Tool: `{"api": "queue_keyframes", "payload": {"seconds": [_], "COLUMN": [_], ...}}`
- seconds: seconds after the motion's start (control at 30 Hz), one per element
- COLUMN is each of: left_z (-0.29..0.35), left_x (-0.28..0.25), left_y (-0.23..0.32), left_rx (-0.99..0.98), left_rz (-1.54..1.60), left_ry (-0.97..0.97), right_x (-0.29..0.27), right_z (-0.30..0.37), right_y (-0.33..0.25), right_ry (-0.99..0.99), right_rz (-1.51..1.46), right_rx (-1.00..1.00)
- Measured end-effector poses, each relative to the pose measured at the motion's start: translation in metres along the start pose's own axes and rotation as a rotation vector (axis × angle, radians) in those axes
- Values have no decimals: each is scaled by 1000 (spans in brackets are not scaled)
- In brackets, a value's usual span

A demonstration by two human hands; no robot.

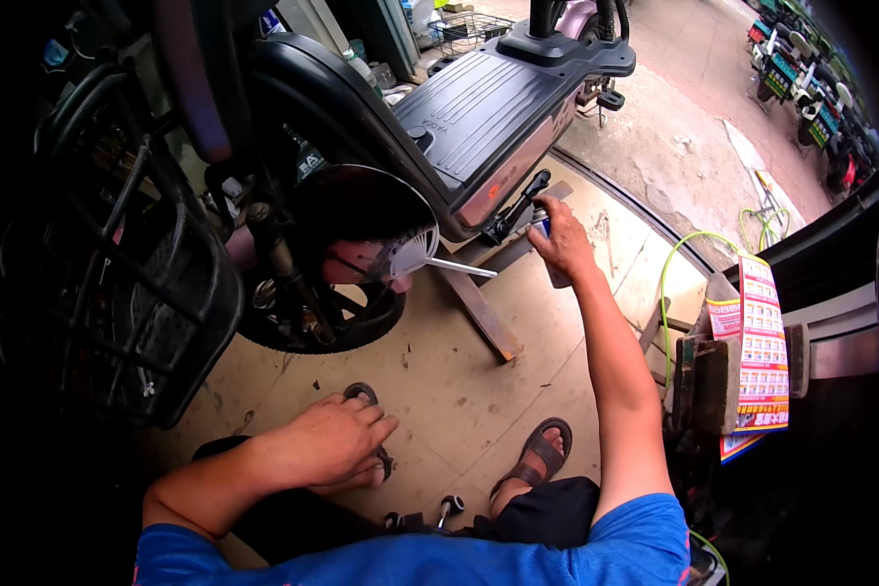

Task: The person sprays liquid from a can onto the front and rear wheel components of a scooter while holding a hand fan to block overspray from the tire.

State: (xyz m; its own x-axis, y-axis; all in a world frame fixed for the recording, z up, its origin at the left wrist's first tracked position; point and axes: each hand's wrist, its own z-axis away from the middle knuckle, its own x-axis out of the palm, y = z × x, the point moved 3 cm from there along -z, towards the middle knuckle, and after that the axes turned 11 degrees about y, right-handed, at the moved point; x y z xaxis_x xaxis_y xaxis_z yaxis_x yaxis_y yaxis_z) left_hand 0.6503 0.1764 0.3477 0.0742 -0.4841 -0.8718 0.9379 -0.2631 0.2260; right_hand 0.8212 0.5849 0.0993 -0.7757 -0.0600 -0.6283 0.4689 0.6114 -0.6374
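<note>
My right hand point(566, 244) is stretched forward, its fingers wrapped round a small spray can point(560, 281) with blue and white on it. The index finger lies at the can's top. Just left of it, a black pedal-like part point(503, 223) juts from the lower side of the electric scooter point(469, 117), which has a ribbed black footboard and a pink side panel. My left hand point(337, 438) hangs over my knee above a sandal, with nothing in it and its fingers loosely apart.
A round hand fan point(415, 252) with a white handle is by the front wheel point(322, 337). The black basket point(156, 303) fills the left. A steel support point(483, 317) stands under the scooter. At right are a green cable point(666, 293) and printed sheets point(760, 342); parked scooters point(811, 98) stand outside.
</note>
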Motion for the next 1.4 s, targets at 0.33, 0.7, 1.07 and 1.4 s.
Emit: {"api": "queue_keyframes", "payload": {"seconds": [0.33,0.7,1.07,1.4], "left_z": [-4,-9,-4,-3], "left_x": [-3,1,-15,-19], "left_y": [0,1,-2,6], "left_rx": [-27,-16,-57,-210], "left_rz": [49,6,15,287], "left_ry": [-9,-7,114,480], "right_x": [25,6,-31,-152], "right_z": [29,-6,29,80], "right_y": [0,-27,-33,-199], "right_ry": [74,57,299,155], "right_rz": [-80,113,2,-540], "right_rx": [87,-31,291,329]}}
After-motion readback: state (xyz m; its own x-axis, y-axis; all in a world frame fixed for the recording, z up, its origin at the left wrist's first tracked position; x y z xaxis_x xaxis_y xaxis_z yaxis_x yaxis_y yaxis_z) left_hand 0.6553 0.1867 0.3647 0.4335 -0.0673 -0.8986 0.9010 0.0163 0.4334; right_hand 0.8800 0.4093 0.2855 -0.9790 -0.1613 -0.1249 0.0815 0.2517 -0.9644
